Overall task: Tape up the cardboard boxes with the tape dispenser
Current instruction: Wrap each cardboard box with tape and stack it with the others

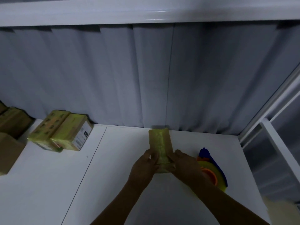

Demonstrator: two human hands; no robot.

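Box (159, 142): mid-table (113, 176), near end gripped by left hand (144, 166) and right hand (185, 164), fingers curled on its sides. Dispenser (211, 169): idle, just right. Advice: thumb tape (162, 150) flat, edges first.

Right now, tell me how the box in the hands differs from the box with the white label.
The held box is gripped at its near end by the left hand and right hand; the labelled box lies with no hand on it, against another box. The held box points straight at the curtain; the labelled box sits angled. The held box shows no label. Both wear yellowish tape.
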